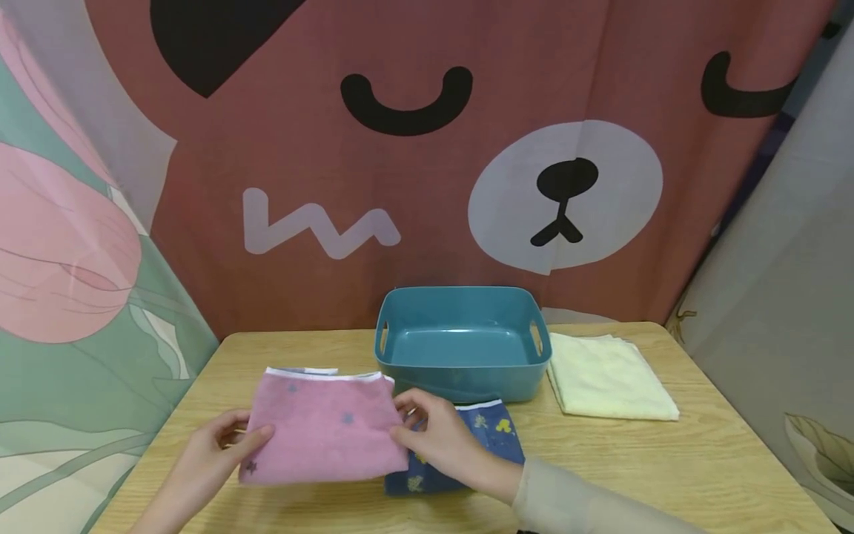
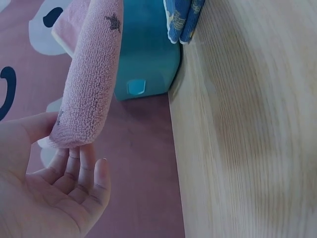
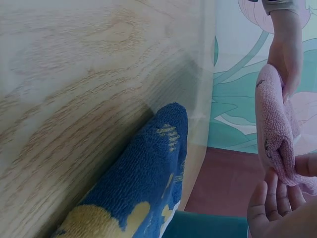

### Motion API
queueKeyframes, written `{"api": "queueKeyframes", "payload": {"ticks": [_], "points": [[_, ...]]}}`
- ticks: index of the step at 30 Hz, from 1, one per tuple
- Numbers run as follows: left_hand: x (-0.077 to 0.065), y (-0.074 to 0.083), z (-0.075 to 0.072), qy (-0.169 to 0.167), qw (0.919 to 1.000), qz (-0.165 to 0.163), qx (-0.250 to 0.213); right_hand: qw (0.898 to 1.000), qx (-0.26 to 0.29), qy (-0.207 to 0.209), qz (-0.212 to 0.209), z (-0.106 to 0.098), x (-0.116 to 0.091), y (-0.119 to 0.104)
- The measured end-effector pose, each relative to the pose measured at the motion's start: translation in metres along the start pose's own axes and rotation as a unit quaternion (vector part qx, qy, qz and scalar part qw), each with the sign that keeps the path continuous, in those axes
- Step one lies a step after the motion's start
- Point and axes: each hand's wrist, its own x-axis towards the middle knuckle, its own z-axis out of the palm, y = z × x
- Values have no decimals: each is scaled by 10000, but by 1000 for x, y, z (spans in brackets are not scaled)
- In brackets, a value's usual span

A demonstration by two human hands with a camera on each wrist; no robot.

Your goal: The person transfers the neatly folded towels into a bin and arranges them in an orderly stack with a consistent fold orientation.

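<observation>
A folded pink towel with small grey stars and white edging is held up above the table between both hands. My left hand pinches its left side, thumb in front and fingers behind; the left wrist view shows this hand at the towel's end. On the opposite side, my right hand pinches the right edge, also seen as the hand in the right wrist view. Behind the right hand a folded blue towel with yellow figures lies on the table, partly hidden by that hand and the pink towel.
A teal plastic basin with side handle holes stands at the table's back. Right of it lies a folded pale yellow towel. The wooden table meets a curtain with a bear print behind.
</observation>
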Motion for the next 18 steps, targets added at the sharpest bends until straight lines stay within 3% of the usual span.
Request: {"api": "queueKeyframes", "payload": {"ticks": [8, 18], "points": [[-3, 8, 8, -96, 9999, -15, -95, 9997, 105, -107, 181, -13, -9, 1], [-5, 21, 18, -204, 9994, 231, -159, 9981, 321, -122, 513, -30, -21, 1]]}}
